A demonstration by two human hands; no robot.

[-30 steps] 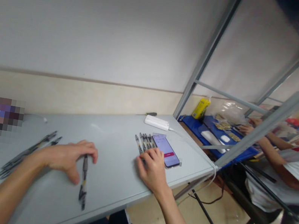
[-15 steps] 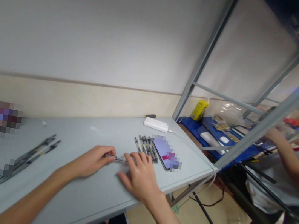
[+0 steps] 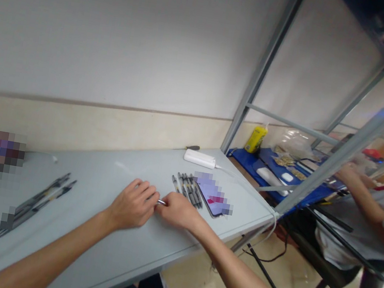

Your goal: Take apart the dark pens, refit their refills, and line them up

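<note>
Both of my hands meet over the middle of the grey table, with a pen [image 3: 161,203] between them. My left hand [image 3: 134,204] is wrapped round one end, knuckles up. My right hand [image 3: 178,210] pinches the other end, its fingers mostly hidden behind the back of the hand. Only a short silvery stretch of the pen shows. Just beyond my right hand lies a row of several pens [image 3: 187,188], side by side. Off to the left lies another group of pens [image 3: 38,204], pointing away from me.
A phone [image 3: 211,195] lies right of the pen row. Behind it are a white power strip [image 3: 200,158] and a dark-handled tool [image 3: 192,148]. A metal bed frame [image 3: 263,72] rises at the table's right end. Beyond it a person [image 3: 353,210] sits at a blue-covered table [image 3: 237,154].
My left hand has moved right and closed over the pen. My right hand has gone from flat, spread fingers to a closed pinch. The gap between the hands has narrowed.
</note>
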